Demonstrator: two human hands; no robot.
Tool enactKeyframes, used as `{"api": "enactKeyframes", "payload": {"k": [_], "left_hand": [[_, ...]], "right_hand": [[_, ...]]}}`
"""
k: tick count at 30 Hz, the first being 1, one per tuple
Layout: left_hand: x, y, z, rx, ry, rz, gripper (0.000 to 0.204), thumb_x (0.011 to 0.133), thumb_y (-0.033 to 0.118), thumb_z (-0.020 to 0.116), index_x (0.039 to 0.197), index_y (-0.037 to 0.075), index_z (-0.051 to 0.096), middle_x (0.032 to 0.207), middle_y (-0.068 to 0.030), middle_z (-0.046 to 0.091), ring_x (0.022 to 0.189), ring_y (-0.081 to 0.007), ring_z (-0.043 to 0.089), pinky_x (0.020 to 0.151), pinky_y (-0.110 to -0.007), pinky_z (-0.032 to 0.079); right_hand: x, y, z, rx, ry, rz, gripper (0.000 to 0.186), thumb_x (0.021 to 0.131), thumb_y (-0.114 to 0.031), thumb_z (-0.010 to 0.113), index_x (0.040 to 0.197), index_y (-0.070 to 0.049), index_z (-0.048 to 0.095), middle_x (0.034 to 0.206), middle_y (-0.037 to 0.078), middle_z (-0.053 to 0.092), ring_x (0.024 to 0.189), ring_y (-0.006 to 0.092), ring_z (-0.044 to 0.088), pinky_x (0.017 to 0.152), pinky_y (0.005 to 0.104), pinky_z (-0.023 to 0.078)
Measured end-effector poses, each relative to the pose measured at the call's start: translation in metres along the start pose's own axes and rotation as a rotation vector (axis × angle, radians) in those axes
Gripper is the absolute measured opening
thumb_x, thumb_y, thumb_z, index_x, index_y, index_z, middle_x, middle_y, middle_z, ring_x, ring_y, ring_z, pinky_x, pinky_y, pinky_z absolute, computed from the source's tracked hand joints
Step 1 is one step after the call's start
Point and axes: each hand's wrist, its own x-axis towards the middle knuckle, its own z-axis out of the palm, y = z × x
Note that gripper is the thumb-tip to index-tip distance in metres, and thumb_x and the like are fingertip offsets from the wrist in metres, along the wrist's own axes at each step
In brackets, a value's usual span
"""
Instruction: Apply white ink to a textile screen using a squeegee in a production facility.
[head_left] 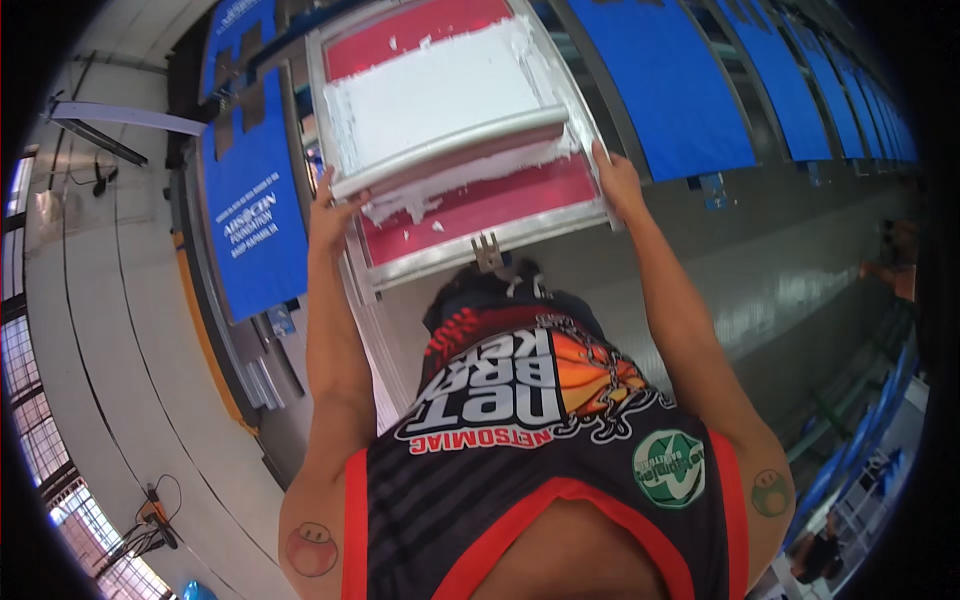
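Observation:
A screen-printing frame (560, 228) with pale metal bars and red mesh (500, 205) lies in front of me. Thick white ink (430, 90) covers much of the mesh. Across it rests a long squeegee (455, 152), tilted up to the right. My left hand (335, 210) is closed around the frame's left bar, its thumb by the squeegee's left end. On the opposite bar, my right hand (618, 182) grips the frame, fingers partly hidden beyond the edge. A small metal bracket (487, 252) sits on the near bar.
Blue printed fabric panels (250, 200) lie on boards at the left; more blue panels (670, 90) run in a row to the right. A metal arm (130, 117) juts out at far left. Cables (155, 510) lie on the floor. Another person (895, 270) is at the right rim.

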Motion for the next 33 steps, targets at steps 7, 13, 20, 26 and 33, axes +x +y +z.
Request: {"api": "enactKeyframes", "payload": {"k": [7,13,20,26,33], "left_hand": [[-0.011,0.005,0.015,0.004,0.044,-0.065,0.087,0.067,-0.007,0.077,0.142,0.007,0.036,0.117,-0.0093,0.059,0.104,-0.0187,0.057,0.091,-0.029,0.047],[-0.022,0.012,0.022,-0.027,0.023,-0.076,0.087,0.067,-0.009,0.076,0.142,0.004,0.034,0.128,-0.0088,0.052,0.106,-0.0185,0.056,0.091,-0.030,0.048],[-0.014,0.012,0.016,0.801,0.110,0.354,0.044,0.061,0.000,0.079,0.104,0.003,0.067,0.143,-0.0146,0.038,0.121,-0.0287,0.051,0.091,-0.037,0.048],[0.009,0.106,0.057,1.359,-0.391,0.256,0.032,0.071,0.012,0.070,0.102,0.014,0.066,0.087,-0.0159,0.067,0.084,-0.0348,0.064,0.077,-0.044,0.050],[0.121,0.081,0.049,1.305,-0.023,0.679,0.027,0.076,0.003,0.057,0.101,0.013,0.063,0.092,-0.0119,0.068,0.084,-0.0305,0.065,0.079,-0.045,0.049]], "right_hand": [[-0.001,0.001,0.000,0.059,-0.027,0.026,0.078,0.086,-0.064,0.047,0.114,0.007,0.061,0.109,0.030,0.061,0.109,0.0400,0.057,0.094,0.0401,0.042],[-0.007,0.002,0.000,0.075,-0.002,0.036,0.070,0.087,-0.062,0.048,0.112,0.001,0.064,0.106,0.027,0.064,0.105,0.0382,0.060,0.090,0.0398,0.044],[0.001,0.006,0.005,-0.436,0.333,-0.367,0.070,0.084,-0.058,0.056,0.128,-0.005,0.054,0.097,0.021,0.065,0.100,0.0370,0.061,0.090,0.0384,0.045],[0.009,-0.154,-0.006,-0.945,-0.481,-0.768,0.040,0.073,-0.025,0.075,0.107,-0.009,0.061,0.096,0.012,0.066,0.092,0.0319,0.063,0.079,0.0427,0.050],[0.104,-0.193,0.052,-0.741,0.029,-1.055,0.011,0.074,-0.007,0.059,0.085,-0.007,0.061,0.079,0.013,0.062,0.079,0.0321,0.063,0.068,0.0452,0.050]]}}
